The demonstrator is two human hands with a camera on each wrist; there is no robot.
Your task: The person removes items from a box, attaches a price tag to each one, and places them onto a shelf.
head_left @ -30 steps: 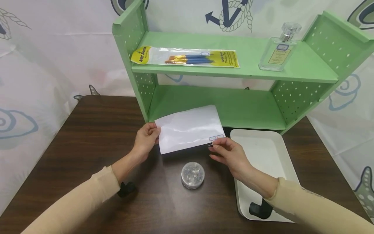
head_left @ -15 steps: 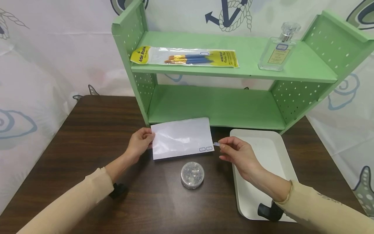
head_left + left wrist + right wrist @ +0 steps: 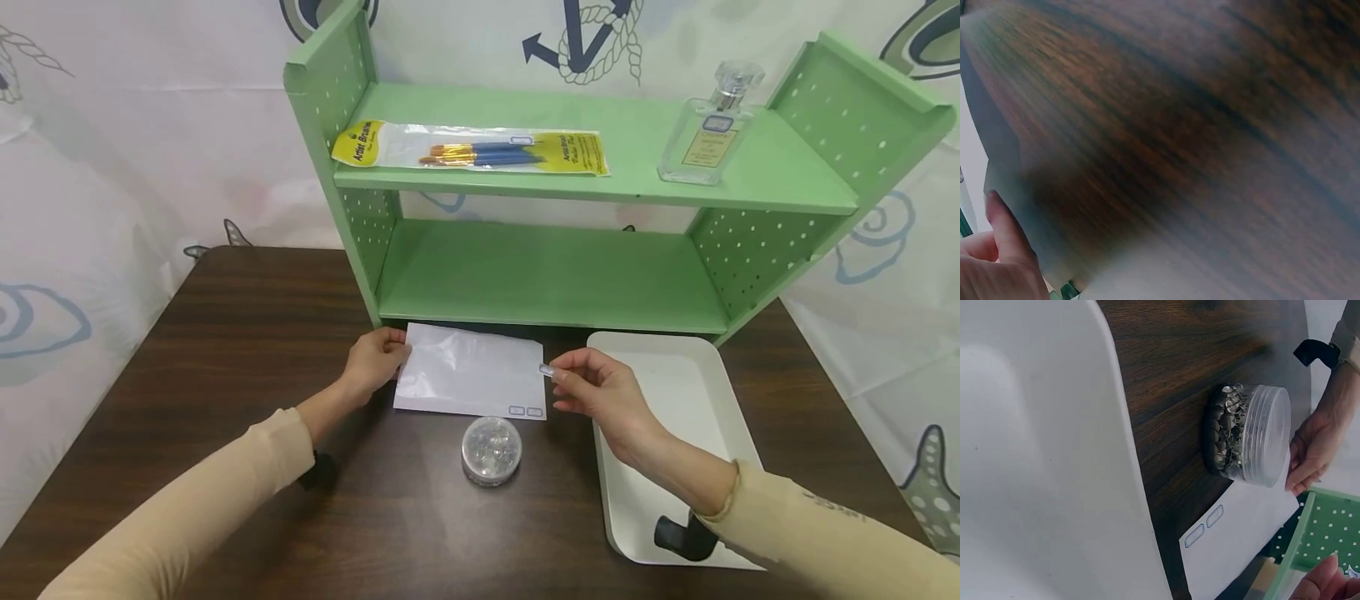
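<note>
In the head view, my left hand [image 3: 372,364] pinches the left edge of a white sheet [image 3: 467,367] with two small blue-bordered labels at its lower right corner. My right hand [image 3: 606,400] pinches a small blue-bordered label [image 3: 546,370] by its end, at the sheet's right edge. Just in front of the sheet stands a round clear jar [image 3: 491,451]. From the right wrist, the jar [image 3: 1250,434] shows metal thumbtacks inside and a clear lid. In the left wrist view, my left thumb [image 3: 1009,231] lies against the sheet's edge.
A white tray [image 3: 678,400] lies under my right forearm. Behind the sheet stands a green two-tier shelf [image 3: 555,275]. On its upper tier are a packet of artist brushes [image 3: 480,154] and a glass perfume bottle [image 3: 707,142] bearing a similar label.
The sheet has come down and nearer the jar, and tilted the other way. My right hand, first at the sheet's lower right corner, drew off to the right with the label, then came back slightly left.
</note>
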